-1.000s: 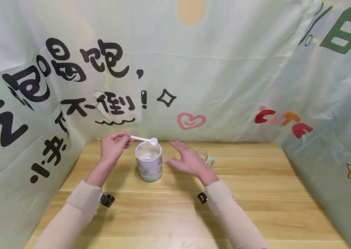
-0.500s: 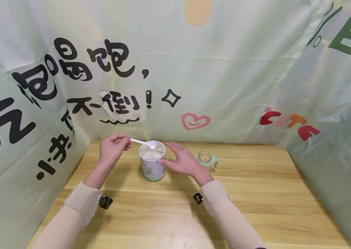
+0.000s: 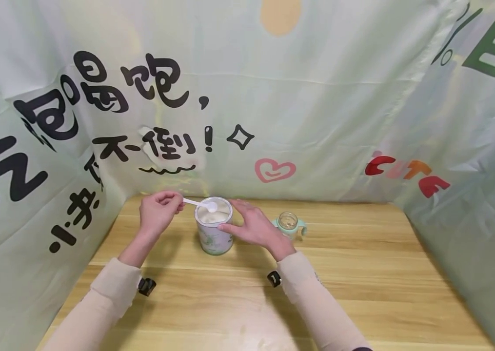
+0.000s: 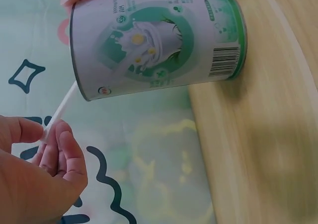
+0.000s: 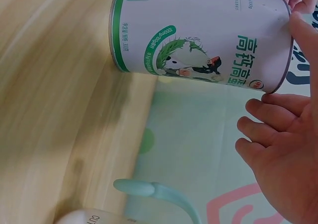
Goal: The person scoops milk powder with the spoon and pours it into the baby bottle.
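Note:
In the head view my left hand point(image 3: 157, 210) pinches a white long-handled scoop point(image 3: 190, 201) between thumb and fingertips. The bowl of the scoop is over the mouth of a white-and-green milk powder can point(image 3: 215, 239), which stands upright and lidless with pale powder inside. My right hand point(image 3: 251, 225) is at the can's right side, its thumb and a fingertip at the rim. The other fingers of that hand point(image 5: 278, 129) are extended and apart from the can in the right wrist view. In the left wrist view the scoop's far end is hidden behind the can.
Just right of my right hand stands a small clear bottle point(image 3: 288, 222) with pale green handles, its mouth uncovered. Wood-grain table point(image 3: 361, 273) lies beneath everything. A printed cloth point(image 3: 317, 122) hangs around the back and sides.
My left hand has lowered the scoop from above the rim to the can's mouth. My right hand has moved left, from apart to the can's rim. The view has shifted slightly.

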`<state>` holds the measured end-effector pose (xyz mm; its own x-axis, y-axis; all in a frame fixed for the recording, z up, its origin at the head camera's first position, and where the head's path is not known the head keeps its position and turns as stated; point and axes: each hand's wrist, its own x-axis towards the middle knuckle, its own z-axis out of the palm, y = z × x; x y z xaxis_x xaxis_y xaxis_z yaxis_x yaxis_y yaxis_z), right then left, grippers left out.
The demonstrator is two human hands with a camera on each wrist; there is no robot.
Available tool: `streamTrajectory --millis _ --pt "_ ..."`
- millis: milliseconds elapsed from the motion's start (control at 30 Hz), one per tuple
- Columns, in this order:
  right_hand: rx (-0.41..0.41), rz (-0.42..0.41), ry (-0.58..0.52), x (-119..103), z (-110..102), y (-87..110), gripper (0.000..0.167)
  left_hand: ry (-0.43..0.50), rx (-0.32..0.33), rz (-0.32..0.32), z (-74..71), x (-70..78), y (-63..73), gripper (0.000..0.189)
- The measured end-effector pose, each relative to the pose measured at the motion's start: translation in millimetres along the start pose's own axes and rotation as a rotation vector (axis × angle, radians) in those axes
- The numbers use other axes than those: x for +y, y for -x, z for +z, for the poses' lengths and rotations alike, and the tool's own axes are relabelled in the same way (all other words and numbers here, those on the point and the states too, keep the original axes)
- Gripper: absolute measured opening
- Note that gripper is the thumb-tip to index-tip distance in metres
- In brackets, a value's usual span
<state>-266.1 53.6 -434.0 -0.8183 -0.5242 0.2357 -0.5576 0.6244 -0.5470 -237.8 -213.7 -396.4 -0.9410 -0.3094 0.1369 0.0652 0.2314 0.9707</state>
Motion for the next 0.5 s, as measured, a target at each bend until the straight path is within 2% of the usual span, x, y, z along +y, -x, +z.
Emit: streamTrajectory --millis 100,267,500 --pt "0.001 -0.002 0.005 -1 0 -0.2 0.085 -0.085 -0.004 0.042 3.3 -0.6 1.5 0.021" --pt "-0.004 -0.009 0.010 -2 -1 0.3 0.084 -0.262 -0.003 0.149 7.7 0.4 4.6 0.017" --pt "-0.002 -0.021 0.010 -2 -2 0.1 0.085 -0.351 -0.025 0.240 13.6 0.1 6.6 0.013"
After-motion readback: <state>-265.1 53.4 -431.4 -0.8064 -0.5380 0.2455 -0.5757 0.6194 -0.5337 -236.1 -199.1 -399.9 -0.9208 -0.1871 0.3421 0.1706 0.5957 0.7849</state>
